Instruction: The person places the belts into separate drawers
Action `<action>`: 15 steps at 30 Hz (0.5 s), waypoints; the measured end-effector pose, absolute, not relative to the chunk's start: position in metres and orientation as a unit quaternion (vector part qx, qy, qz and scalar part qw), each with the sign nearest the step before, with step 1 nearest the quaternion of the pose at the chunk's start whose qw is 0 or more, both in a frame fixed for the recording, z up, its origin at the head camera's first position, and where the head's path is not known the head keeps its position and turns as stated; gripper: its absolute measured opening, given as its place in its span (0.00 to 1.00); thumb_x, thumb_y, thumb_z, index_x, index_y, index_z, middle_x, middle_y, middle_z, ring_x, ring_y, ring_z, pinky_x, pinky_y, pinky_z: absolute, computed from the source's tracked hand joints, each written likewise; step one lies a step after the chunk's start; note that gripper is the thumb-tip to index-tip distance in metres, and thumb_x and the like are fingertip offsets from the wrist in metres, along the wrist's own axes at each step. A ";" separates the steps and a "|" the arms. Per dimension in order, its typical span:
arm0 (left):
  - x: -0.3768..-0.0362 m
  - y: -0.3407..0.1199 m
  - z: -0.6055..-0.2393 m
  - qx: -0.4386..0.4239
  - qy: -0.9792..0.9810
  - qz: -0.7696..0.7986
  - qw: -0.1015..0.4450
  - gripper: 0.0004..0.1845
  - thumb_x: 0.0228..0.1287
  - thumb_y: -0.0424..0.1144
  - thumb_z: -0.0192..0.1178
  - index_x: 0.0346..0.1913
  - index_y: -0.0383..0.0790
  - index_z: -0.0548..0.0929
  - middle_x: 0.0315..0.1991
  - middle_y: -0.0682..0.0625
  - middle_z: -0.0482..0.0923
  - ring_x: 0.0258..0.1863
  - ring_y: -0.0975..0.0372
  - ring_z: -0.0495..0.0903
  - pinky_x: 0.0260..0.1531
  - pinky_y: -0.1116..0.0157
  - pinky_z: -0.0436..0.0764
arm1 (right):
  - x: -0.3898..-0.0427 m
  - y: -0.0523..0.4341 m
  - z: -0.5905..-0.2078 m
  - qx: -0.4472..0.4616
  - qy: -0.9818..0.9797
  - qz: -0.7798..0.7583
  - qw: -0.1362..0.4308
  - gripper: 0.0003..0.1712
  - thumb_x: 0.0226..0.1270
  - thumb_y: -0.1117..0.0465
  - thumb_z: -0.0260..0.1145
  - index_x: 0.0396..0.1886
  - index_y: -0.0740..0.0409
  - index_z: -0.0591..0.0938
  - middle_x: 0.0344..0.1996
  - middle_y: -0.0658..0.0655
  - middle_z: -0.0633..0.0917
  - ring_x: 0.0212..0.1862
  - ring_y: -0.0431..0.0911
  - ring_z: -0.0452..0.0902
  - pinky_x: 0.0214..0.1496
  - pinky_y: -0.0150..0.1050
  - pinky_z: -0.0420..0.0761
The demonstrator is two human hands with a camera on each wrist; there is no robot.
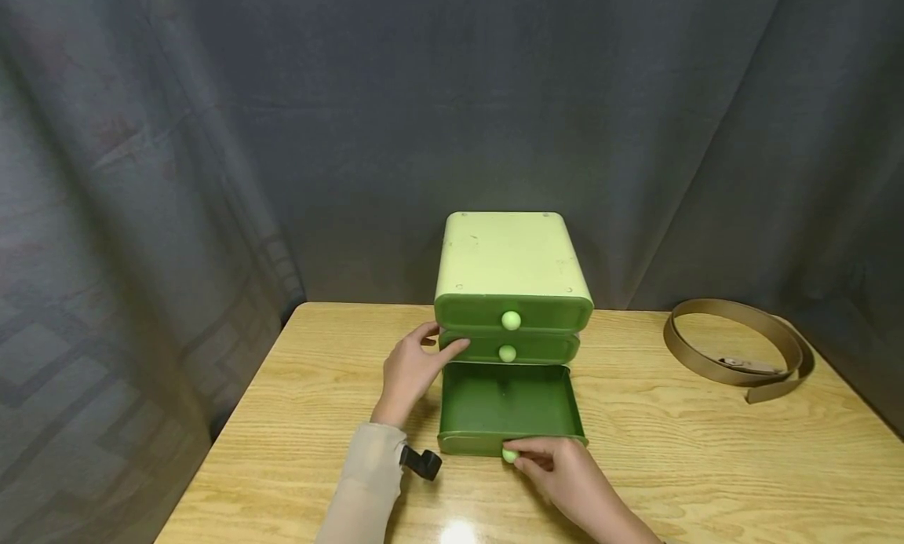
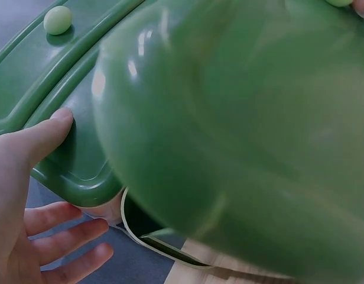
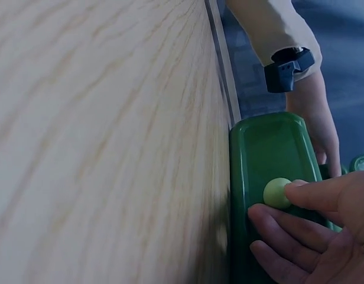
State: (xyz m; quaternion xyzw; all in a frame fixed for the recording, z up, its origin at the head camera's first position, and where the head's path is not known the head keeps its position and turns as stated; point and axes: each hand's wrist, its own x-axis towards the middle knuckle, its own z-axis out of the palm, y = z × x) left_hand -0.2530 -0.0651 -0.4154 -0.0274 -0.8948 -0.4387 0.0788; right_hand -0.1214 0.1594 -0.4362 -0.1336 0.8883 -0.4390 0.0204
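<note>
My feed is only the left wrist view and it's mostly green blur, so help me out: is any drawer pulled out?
Observer: Yes, the bottom drawer is pulled out and looks empty.
Operator: What is the right hand doing?
Observer: The right hand pinches that drawer's pale knob.
Operator: And where is my left hand on the cabinet?
Observer: The left hand rests against the left side of the cabinet, at the middle drawer.
Operator: Anything else on the table?
Observer: A coiled brown belt lies at the right of the table.
</note>
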 end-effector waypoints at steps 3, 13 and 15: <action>-0.253 -0.065 -0.415 -0.027 -0.894 -0.440 0.077 0.40 0.49 0.74 0.64 0.60 0.53 0.81 0.50 0.51 0.82 0.48 0.56 0.81 0.47 0.51 0.77 | -0.120 0.161 -0.435 -0.141 0.885 -0.443 0.032 0.12 0.65 0.64 0.70 0.47 0.50 0.89 0.42 0.53 0.89 0.39 0.39 0.84 0.36 0.31 0.82; -0.254 -0.066 -0.417 -0.036 -0.892 -0.445 0.075 0.39 0.50 0.73 0.64 0.60 0.52 0.81 0.51 0.50 0.82 0.49 0.55 0.81 0.48 0.51 0.77 | -0.113 0.169 -0.427 -0.147 0.879 -0.447 0.074 0.14 0.70 0.57 0.66 0.53 0.52 0.87 0.45 0.53 0.88 0.40 0.38 0.83 0.38 0.32 0.81; -0.255 -0.067 -0.417 -0.040 -0.891 -0.448 0.070 0.39 0.51 0.72 0.64 0.61 0.51 0.81 0.52 0.50 0.82 0.50 0.55 0.80 0.48 0.51 0.77 | -0.111 0.171 -0.425 -0.147 0.879 -0.450 0.065 0.13 0.70 0.56 0.66 0.51 0.52 0.87 0.45 0.52 0.88 0.41 0.39 0.83 0.39 0.33 0.82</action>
